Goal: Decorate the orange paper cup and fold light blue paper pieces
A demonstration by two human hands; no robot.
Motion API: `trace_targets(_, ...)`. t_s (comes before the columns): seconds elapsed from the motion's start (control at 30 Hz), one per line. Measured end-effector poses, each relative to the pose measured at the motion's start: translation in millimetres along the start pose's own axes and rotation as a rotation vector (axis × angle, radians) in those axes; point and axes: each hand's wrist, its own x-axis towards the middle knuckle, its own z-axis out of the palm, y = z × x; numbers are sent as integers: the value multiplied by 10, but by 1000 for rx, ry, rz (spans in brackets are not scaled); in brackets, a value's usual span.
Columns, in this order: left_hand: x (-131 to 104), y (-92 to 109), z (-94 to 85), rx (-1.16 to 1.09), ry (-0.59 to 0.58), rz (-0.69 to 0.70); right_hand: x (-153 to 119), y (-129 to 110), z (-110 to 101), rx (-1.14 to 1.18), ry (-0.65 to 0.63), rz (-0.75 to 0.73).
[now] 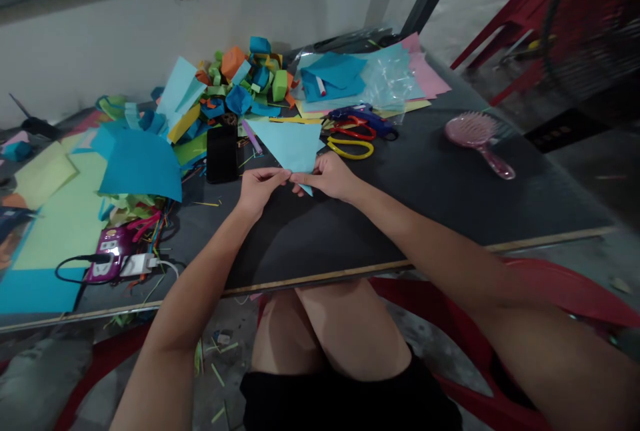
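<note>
A light blue sheet of paper (293,144), folded to a triangular shape with its tip toward me, is held over the middle of the dark table (310,237). My left hand (260,189) pinches its left edge near the tip between thumb and finger. On the other side my right hand (327,176) grips the paper, thumb in front and fingers partly hidden behind it. The two thumbs almost meet. Just beyond the right hand lie scissors with yellow handles (351,148) and a pair with red handles (356,128).
Folded paper pieces (240,81) are heaped at the back. A black phone (222,154) lies left of my hands, with a purple power strip (111,254) and blue paper (143,164) farther left. To the right are a pink hairbrush (480,141) and a fan (590,24).
</note>
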Motion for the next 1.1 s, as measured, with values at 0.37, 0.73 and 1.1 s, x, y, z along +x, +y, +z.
trace_targets(0.37, 103, 117, -158, -21, 182, -2, -31, -70, -10, -233, -54, -31)
trace_targets(0.73, 149, 152, -181, -107, 278, 18, -36, -105, -29, -293, -98, -67)
trace_targets(1.1, 239, 157, -307, -260, 309, 89, -36, -42, -42, -255, -155, -67)
